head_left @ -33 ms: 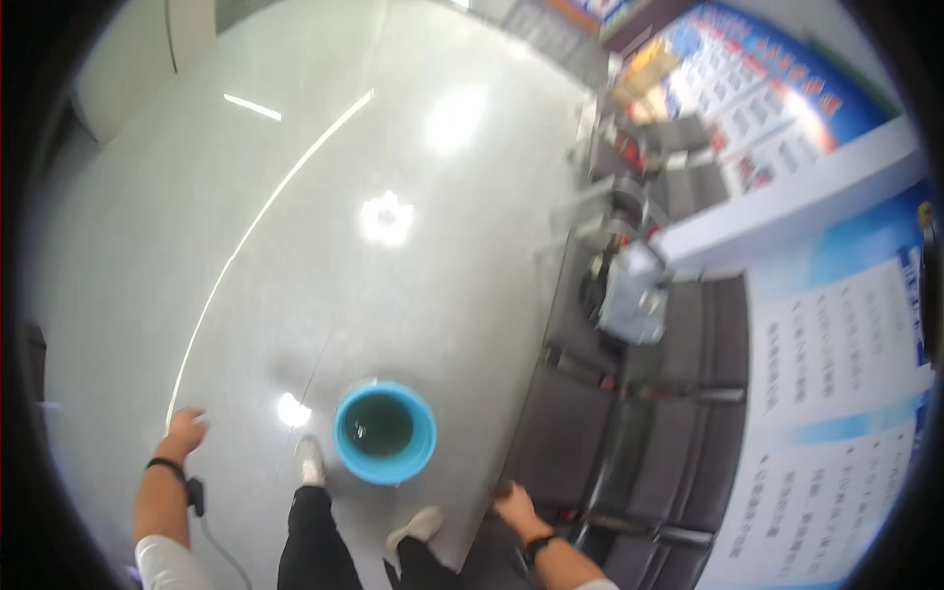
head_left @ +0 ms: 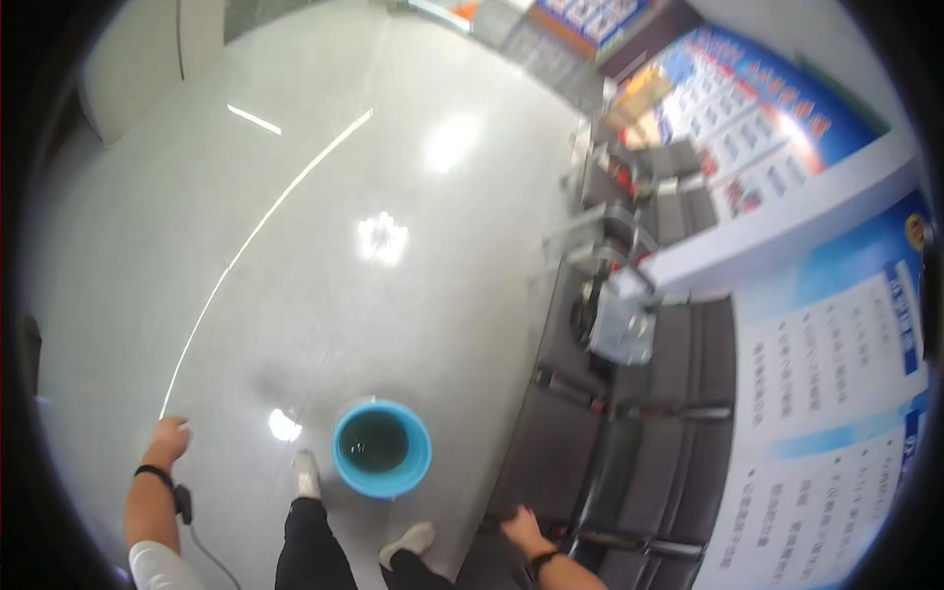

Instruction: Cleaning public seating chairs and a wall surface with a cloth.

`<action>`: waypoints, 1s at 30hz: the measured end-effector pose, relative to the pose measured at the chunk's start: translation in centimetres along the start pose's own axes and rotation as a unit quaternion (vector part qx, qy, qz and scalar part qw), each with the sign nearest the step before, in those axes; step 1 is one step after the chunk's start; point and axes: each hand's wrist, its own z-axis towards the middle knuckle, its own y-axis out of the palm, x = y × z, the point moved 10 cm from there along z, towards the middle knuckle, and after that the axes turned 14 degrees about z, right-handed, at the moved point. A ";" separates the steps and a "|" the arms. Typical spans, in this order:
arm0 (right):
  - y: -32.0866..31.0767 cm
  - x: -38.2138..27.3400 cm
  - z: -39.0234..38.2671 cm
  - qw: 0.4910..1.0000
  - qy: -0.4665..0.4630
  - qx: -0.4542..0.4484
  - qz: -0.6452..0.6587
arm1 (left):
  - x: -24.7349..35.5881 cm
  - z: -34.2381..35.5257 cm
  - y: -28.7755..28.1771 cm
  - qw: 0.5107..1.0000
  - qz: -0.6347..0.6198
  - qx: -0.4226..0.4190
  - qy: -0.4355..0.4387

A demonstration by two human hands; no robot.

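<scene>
One bare right hand [head_left: 524, 532] is low in the view, at four o'clock from the light-blue bucket [head_left: 418, 457] and against a dark seat [head_left: 551, 447]; blur and that dark backing make it impossible to tell whether its grip is open, closed or holding something. At nine o'clock, the left hand [head_left: 169, 440] is well apart from the bucket, its grip loosely open with nothing visible in it. A cable [head_left: 214, 556] trails from the small black device [head_left: 183, 503] at that wrist, toward eight o'clock; a wide swing could snag it. The pale right shoe [head_left: 408, 543], between five and six o'clock, and the left shoe [head_left: 308, 475], at eight, are both near the bucket, so a careless stride could knock it and slop out the dark liquid [head_left: 374, 441]. The bucket stands upright on the smooth grey floor [head_left: 472, 295], where a spill would probably spread and make footing slippery. Farther off, at twelve o'clock, glare [head_left: 382, 239] could mask wet patches. At two o'clock, a translucent plastic item [head_left: 624, 329] rests on the linked seats; bumping them might shift it.
</scene>
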 end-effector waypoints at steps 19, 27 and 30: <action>-16.4 -17.0 -3.9 0.976 0.182 0.035 0.119 | -33.5 -12.5 0.8 0.943 -0.133 0.007 -0.305; -21.5 -20.0 13.4 0.976 0.197 -0.039 0.088 | -24.9 -10.0 -12.0 0.992 0.088 0.068 -0.052; -24.3 -22.0 24.9 0.979 0.187 -0.074 0.035 | -24.2 -11.9 -14.1 0.888 -0.292 0.069 -0.347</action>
